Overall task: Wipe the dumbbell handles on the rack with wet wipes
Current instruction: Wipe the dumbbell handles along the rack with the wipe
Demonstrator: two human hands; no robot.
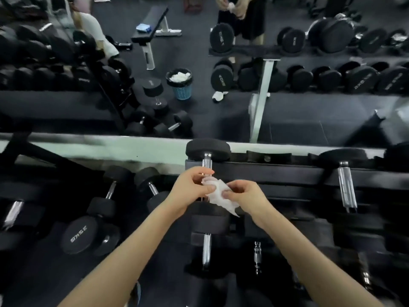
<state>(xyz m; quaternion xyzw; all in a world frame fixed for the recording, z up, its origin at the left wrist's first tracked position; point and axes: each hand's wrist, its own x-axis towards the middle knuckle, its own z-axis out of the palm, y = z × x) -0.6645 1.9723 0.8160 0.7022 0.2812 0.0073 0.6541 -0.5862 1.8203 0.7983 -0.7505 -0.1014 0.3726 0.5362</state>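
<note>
A crumpled white wet wipe (218,196) is held between both my hands above the top tier of the black dumbbell rack (276,171). My left hand (190,189) pinches its left end and my right hand (245,196) pinches its right side. Directly under them lies a black dumbbell with a chrome handle (207,161), most of the handle hidden by my hands and the wipe. Another dumbbell handle (346,187) lies on the same tier to the right. A lower dumbbell handle (206,251) shows below my wrists.
A mirror behind the rack reflects the gym: a blue bin (179,83) holding used wipes, a bench (152,25), loose dumbbells (168,122) on the floor and a person's hands (232,5). More dumbbells (79,235) sit lower left on the rack.
</note>
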